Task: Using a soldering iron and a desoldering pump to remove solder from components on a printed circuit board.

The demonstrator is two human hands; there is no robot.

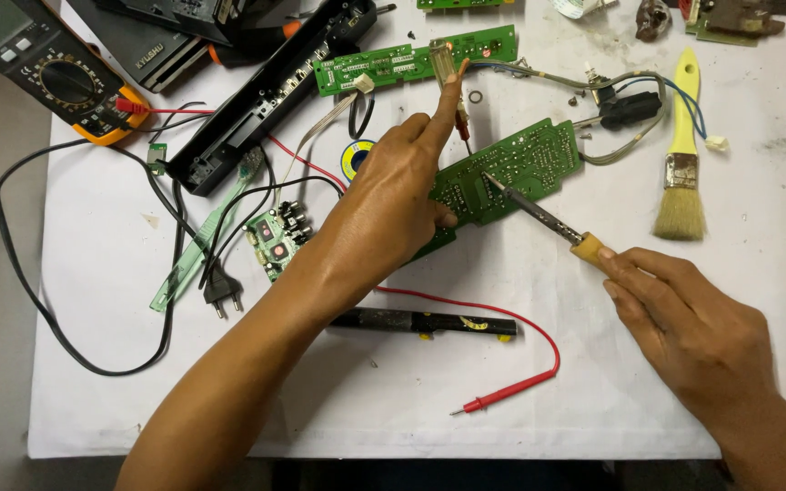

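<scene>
A white sheet covers our counter (539, 364), littered with electronics. Our left hand (393, 200) presses the green circuit board (511, 177) flat, forefinger raised; our right hand (684, 318) has its grip closed on the soldering iron (539, 214), tip on the board. The board seems light, stiff and fragile, best held by its edges. No packages; a yellow-cased multimeter (47, 68) sits far left.

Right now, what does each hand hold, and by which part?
Right hand: soldering iron, by its yellow handle. Left hand: presses the green circuit board, gripping nothing.
</scene>
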